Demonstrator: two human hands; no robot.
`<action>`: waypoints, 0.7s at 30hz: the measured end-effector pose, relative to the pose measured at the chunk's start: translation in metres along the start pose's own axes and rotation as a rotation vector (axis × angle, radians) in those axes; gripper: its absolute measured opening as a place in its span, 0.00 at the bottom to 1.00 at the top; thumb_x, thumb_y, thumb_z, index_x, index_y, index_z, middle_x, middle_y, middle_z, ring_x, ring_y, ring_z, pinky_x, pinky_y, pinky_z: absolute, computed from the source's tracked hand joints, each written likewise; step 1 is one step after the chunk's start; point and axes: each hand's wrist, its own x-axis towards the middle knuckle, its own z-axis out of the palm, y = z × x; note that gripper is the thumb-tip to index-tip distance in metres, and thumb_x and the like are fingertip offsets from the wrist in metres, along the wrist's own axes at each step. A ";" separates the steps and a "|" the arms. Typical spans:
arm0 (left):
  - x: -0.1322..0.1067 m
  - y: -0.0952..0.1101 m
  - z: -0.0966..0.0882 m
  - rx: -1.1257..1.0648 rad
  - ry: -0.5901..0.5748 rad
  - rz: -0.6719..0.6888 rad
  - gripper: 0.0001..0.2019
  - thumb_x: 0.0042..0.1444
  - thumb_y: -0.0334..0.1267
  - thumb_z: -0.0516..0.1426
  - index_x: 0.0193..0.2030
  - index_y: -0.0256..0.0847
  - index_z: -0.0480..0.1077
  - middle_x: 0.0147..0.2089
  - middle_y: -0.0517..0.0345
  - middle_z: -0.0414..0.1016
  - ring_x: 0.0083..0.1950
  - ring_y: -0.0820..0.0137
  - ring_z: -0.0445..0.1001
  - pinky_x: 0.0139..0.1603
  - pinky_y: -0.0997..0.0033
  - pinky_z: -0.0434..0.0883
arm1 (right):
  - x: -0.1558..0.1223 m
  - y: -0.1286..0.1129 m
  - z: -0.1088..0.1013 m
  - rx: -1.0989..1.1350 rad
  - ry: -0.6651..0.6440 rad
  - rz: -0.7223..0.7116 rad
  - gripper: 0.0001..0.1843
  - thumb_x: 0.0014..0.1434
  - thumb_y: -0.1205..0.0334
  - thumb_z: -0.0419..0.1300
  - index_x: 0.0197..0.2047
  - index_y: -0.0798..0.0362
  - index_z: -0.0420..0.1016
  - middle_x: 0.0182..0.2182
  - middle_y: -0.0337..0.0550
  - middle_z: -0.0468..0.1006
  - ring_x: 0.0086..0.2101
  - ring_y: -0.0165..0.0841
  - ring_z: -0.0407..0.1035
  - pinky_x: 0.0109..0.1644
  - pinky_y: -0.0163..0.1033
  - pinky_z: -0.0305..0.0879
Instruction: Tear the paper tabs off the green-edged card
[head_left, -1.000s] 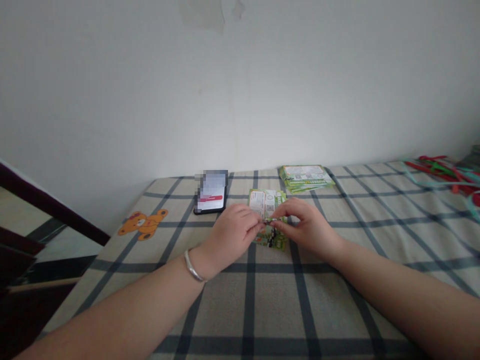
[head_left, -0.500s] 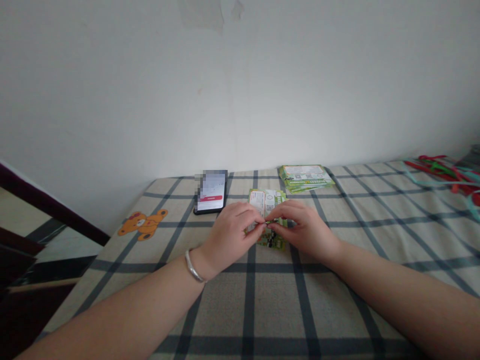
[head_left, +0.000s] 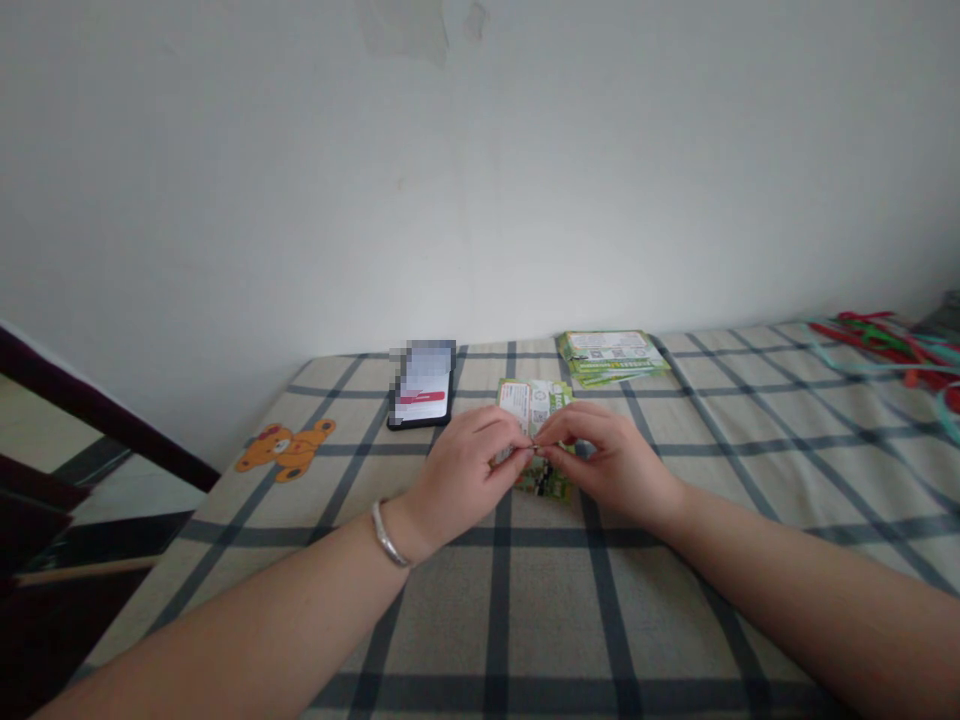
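Observation:
Over a green-and-white printed card (head_left: 541, 396), my left hand (head_left: 474, 456) and my right hand (head_left: 609, 458) meet fingertip to fingertip. Both pinch with thumb and forefinger at the card's middle. Whatever sits between the fingertips is too small to make out. The card has printed text and a square code, and its lower part has a dark picture; the fingers partly cover it. A silver bracelet (head_left: 388, 535) circles my left wrist.
A stack of similar printed cards (head_left: 611, 352) lies by the wall. Left of it rests a phone (head_left: 431, 385) with its screen lit. The checked cloth (head_left: 555, 610) bears a bear picture (head_left: 287, 450) at left. Coloured ribbons (head_left: 889, 345) lie far right.
The pinched fingertips have shifted very slightly and now sit closer together. The card, the stack and the phone have stayed in place.

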 end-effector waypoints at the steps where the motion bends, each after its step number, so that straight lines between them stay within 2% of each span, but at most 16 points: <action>1: 0.000 0.000 0.000 -0.024 0.007 -0.006 0.03 0.59 0.30 0.56 0.34 0.39 0.69 0.38 0.56 0.72 0.42 0.68 0.71 0.45 0.66 0.67 | 0.001 0.000 0.000 0.012 0.019 -0.020 0.05 0.56 0.71 0.61 0.31 0.52 0.73 0.32 0.40 0.78 0.35 0.31 0.71 0.41 0.38 0.66; 4: 0.001 0.001 -0.001 -0.086 0.035 -0.019 0.04 0.59 0.30 0.57 0.33 0.39 0.70 0.37 0.57 0.72 0.42 0.69 0.71 0.45 0.67 0.67 | 0.002 0.000 0.000 0.064 0.061 -0.042 0.07 0.56 0.72 0.61 0.30 0.52 0.72 0.32 0.40 0.78 0.36 0.30 0.71 0.42 0.38 0.65; 13: 0.001 -0.001 0.000 -0.165 0.080 -0.061 0.03 0.58 0.28 0.56 0.34 0.39 0.69 0.36 0.60 0.70 0.40 0.73 0.69 0.43 0.72 0.67 | 0.001 0.007 0.003 0.219 0.065 0.112 0.07 0.56 0.70 0.62 0.29 0.51 0.71 0.32 0.39 0.77 0.35 0.30 0.71 0.39 0.37 0.66; 21: 0.001 0.007 -0.001 -0.084 -0.078 -0.098 0.03 0.58 0.28 0.54 0.35 0.39 0.64 0.37 0.59 0.68 0.42 0.70 0.67 0.44 0.69 0.65 | 0.002 0.002 0.001 0.079 0.016 -0.043 0.06 0.57 0.72 0.60 0.32 0.52 0.73 0.35 0.41 0.77 0.38 0.30 0.71 0.43 0.36 0.67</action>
